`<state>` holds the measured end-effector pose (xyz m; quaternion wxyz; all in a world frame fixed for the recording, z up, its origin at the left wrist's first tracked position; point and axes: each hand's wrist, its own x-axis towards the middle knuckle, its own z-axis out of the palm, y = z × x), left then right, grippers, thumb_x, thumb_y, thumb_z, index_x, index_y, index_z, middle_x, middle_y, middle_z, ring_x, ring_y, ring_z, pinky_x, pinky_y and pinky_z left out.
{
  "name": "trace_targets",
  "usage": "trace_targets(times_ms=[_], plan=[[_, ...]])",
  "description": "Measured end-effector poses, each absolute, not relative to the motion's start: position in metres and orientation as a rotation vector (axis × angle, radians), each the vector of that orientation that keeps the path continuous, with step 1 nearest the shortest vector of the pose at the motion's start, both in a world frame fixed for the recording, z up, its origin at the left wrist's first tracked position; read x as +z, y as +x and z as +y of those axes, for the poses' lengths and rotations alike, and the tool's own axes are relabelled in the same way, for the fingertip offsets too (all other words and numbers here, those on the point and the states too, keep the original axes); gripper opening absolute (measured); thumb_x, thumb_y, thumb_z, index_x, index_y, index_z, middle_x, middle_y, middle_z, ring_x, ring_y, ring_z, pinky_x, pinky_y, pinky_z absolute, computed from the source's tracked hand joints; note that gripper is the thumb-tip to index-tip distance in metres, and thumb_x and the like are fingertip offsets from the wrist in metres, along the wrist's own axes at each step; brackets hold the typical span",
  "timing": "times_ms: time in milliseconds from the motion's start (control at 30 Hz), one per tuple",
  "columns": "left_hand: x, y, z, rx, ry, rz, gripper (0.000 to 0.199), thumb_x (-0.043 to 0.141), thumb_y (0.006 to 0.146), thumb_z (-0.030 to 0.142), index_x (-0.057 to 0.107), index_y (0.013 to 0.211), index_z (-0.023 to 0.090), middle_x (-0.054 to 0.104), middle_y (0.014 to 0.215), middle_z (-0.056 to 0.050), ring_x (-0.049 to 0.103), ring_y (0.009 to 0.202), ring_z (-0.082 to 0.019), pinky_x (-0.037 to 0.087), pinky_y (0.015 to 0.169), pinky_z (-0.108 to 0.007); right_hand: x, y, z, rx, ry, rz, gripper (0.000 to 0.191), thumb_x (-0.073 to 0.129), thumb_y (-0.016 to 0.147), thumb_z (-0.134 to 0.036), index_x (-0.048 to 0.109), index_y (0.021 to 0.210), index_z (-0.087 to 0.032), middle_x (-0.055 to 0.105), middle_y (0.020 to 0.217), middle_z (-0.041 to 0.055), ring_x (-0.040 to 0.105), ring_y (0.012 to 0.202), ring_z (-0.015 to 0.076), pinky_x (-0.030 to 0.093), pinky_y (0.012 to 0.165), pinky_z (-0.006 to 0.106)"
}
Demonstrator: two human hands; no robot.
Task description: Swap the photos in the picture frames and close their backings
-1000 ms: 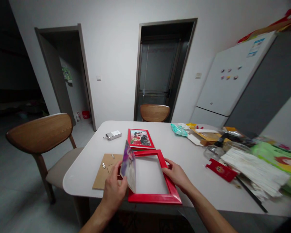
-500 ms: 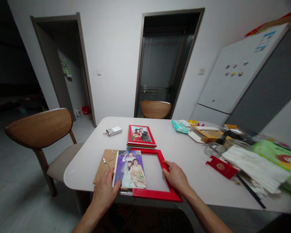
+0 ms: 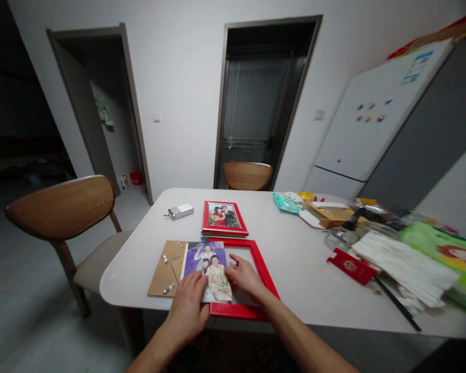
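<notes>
A printed photo [image 3: 213, 261] of several people lies over the left part of an empty-centred red frame [image 3: 262, 269] and over a brown backing board [image 3: 159, 274] with metal clips. My left hand [image 3: 190, 303] rests on the photo's lower left, its fingers lying flat. At the photo's right edge is my right hand [image 3: 246, 277], its index finger stretched forward and the thumb touching the photo's edge. Just behind stands a stack topped by a red framed picture [image 3: 224, 216] of a couple.
A small silver-and-white box [image 3: 180, 211] lies at the table's back left. On the right are a teal packet [image 3: 286, 202], a red card [image 3: 351, 266], white tissues [image 3: 404, 264], a black stick [image 3: 398, 304] and a green package [image 3: 431, 248]. Wooden chairs [image 3: 62, 207] stand left and behind.
My right hand has left the red frame's right side and moved left to the photo. My left hand has shifted right onto the photo, showing more of the backing board.
</notes>
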<state>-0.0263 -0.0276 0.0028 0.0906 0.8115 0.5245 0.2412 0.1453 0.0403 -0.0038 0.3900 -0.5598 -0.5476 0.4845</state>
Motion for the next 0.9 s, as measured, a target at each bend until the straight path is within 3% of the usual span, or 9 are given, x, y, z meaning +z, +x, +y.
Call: trace_targets(times_ms=[133,267,367,500,667,767,900], plan=[[-0.004,-0.021,-0.021,0.758,2.466,1.536,0.062,0.043,0.056,0.004,0.043,0.117,0.012,0.042,0.125,-0.014,0.035,0.117,-0.027,0.029,0.096,-0.047,0.009,0.128,0.035,1.482,-1.145,-1.218,0.044,0.047,0.056,-0.011,0.054,0.099,-0.009,0.055,0.055,-0.0023,0.047,0.046,0.008,0.038,0.046,0.019],[0.002,-0.021,-0.013,1.09,2.444,1.376,0.06,0.034,0.06,0.0,0.042,0.119,0.013,0.044,0.124,-0.012,0.037,0.116,-0.021,0.033,0.096,-0.043,0.041,0.114,0.021,1.536,-0.948,-1.095,0.037,0.055,0.061,-0.023,0.054,0.098,-0.014,0.056,0.06,-0.0018,0.049,0.048,0.008,0.041,0.049,0.021],[0.021,-0.021,-0.014,1.406,2.223,1.297,0.053,0.032,0.069,0.002,0.043,0.118,0.019,0.049,0.12,-0.007,0.043,0.112,-0.017,0.034,0.096,-0.037,0.058,0.111,0.013,1.537,-0.882,-1.1,0.038,0.057,0.065,-0.034,0.053,0.098,-0.015,0.055,0.061,-0.0014,0.048,0.047,0.007,0.039,0.046,0.02],[0.047,-0.008,-0.025,1.66,1.692,1.255,0.034,0.041,0.076,0.016,0.052,0.108,0.018,0.058,0.107,-0.006,0.05,0.105,-0.019,0.037,0.093,-0.034,0.05,0.117,0.007,1.58,-0.99,-1.075,0.035,0.059,0.065,-0.034,0.053,0.094,-0.014,0.057,0.063,0.0003,0.051,0.047,0.0073,0.038,0.043,0.019],[0.053,0.026,-0.035,1.595,1.083,0.99,0.029,0.047,0.075,0.028,0.054,0.099,0.013,0.065,0.091,-0.007,0.059,0.087,-0.021,0.046,0.078,-0.032,0.031,0.13,0.003,1.627,-0.913,-0.781,0.023,0.055,0.068,-0.033,0.053,0.084,-0.017,0.063,0.074,0.003,0.059,0.063,0.0124,0.046,0.056,0.024],[0.048,0.032,-0.034,1.546,1.01,0.892,0.035,0.049,0.072,0.026,0.05,0.105,0.013,0.064,0.094,-0.008,0.056,0.094,-0.02,0.044,0.082,-0.031,0.034,0.149,0.004,1.485,-0.857,-0.749,0.027,0.054,0.066,-0.027,0.053,0.092,-0.02,0.065,0.083,0.0034,0.06,0.073,0.0159,0.047,0.062,0.028],[0.039,0.018,-0.029,1.451,1.172,0.979,0.045,0.048,0.068,0.02,0.043,0.112,0.013,0.055,0.111,-0.011,0.05,0.104,-0.019,0.039,0.09,-0.033,0.039,0.187,0.013,1.357,-1.128,-0.894,0.037,0.042,0.067,-0.02,0.051,0.103,-0.017,0.066,0.079,0.0056,0.061,0.068,0.0186,0.048,0.059,0.03]])
